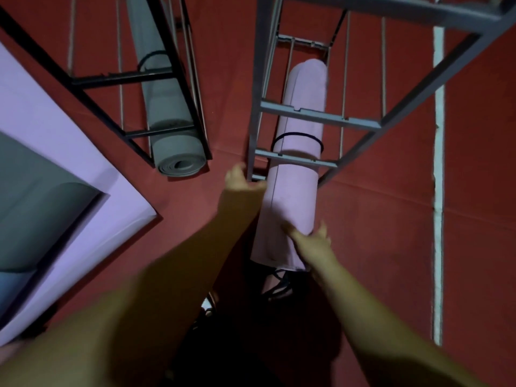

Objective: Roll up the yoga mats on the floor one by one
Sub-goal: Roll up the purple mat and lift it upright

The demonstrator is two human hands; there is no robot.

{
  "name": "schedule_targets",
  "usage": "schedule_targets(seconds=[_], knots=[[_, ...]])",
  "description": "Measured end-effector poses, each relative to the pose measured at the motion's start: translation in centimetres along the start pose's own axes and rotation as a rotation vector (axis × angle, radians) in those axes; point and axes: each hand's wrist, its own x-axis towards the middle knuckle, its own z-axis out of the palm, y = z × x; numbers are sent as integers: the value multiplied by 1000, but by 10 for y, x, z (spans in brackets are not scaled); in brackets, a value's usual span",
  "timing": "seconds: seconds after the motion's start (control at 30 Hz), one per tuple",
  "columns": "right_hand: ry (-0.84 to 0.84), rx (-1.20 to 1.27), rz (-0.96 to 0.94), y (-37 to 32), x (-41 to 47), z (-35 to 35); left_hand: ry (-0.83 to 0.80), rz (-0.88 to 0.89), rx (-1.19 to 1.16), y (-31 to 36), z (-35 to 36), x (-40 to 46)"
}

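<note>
A rolled pink yoga mat (296,174) with a dark elastic band around it lies partly inside a grey metal rack (315,115), its near end sticking out toward me. My left hand (240,180) holds the roll's left side near the rack's front bar, fingers curled on it. My right hand (310,241) grips the near end from the right and below. A rolled grey mat (173,127) rests in a black rack (125,79) to the left. At far left, a pink mat (69,141) lies flat on the floor with a grey mat (36,196) spread on it.
The floor is red carpet (377,233) with a white line (438,191) running along the right. My dark clothing and a shoe show below the roll. Open floor lies between the two racks.
</note>
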Motion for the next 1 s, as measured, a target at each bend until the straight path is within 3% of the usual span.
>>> schedule_targets(seconds=[0.13,0.27,0.43,0.87,0.93,1.0], knots=[[-93,121,60,7,0,22,43,185,-156,51,-18,24],[-62,272,45,5,1,38,42,310,-131,81,-27,30],[-81,429,-41,15,2,32,132,347,201,84,-36,40],[88,435,-210,-74,95,7,110,341,244,91,-41,41],[134,460,-166,-68,96,8,104,343,237,90,-41,41],[173,584,2,-57,90,13,101,346,222,90,-40,41]])
